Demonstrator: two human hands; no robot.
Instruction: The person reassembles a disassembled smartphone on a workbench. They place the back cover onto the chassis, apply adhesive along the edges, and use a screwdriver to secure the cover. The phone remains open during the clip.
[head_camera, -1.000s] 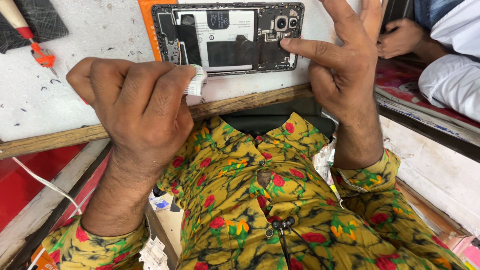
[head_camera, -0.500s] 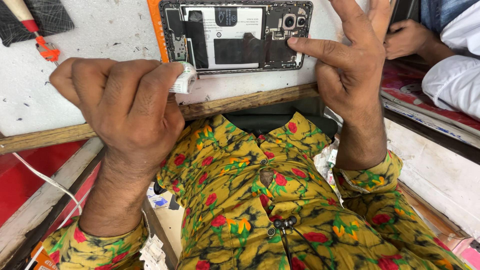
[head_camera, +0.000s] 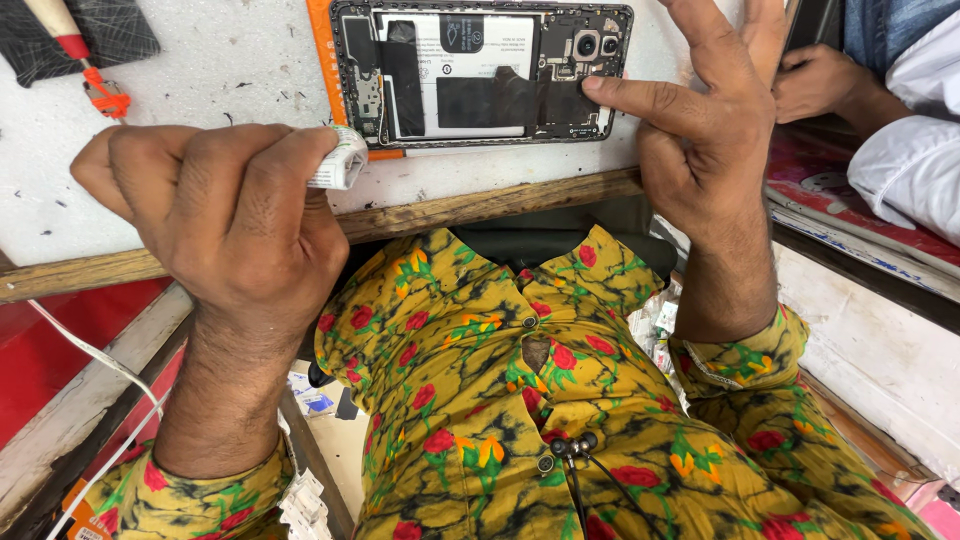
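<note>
Your left hand (head_camera: 215, 215) is curled into a loose fist over the near part of the white bench (head_camera: 200, 70), knuckles up, and the fingers are clamped together on a small white wad (head_camera: 338, 160) that pokes out past your forefinger and thumb. What the wad is made of you cannot tell from here. It sits just beside the near left corner of the phone (head_camera: 480, 75), close to its orange edge strip (head_camera: 322, 70), but whether it touches is unclear.

The phone lies flat on the bench with its back cover off, the battery, black tape and camera lenses showing. Your right hand (head_camera: 700, 130) is open, fingers spread apart and mostly raised; the thumb reaches across and presses its tip on the phone's right end, just below the cameras. Nothing is gripped in that hand.

A wooden rail (head_camera: 480, 205) runs along the bench's near edge, under both wrists. Far left at the top lies a tool with a red and orange handle (head_camera: 85, 65) on a dark cloth (head_camera: 120, 30), well apart from the phone. A white cable (head_camera: 90, 370) trails down at lower left. At the right edge another person's hand (head_camera: 825, 85) and white sleeve (head_camera: 905, 170) rest by a red mat (head_camera: 830, 190).
</note>
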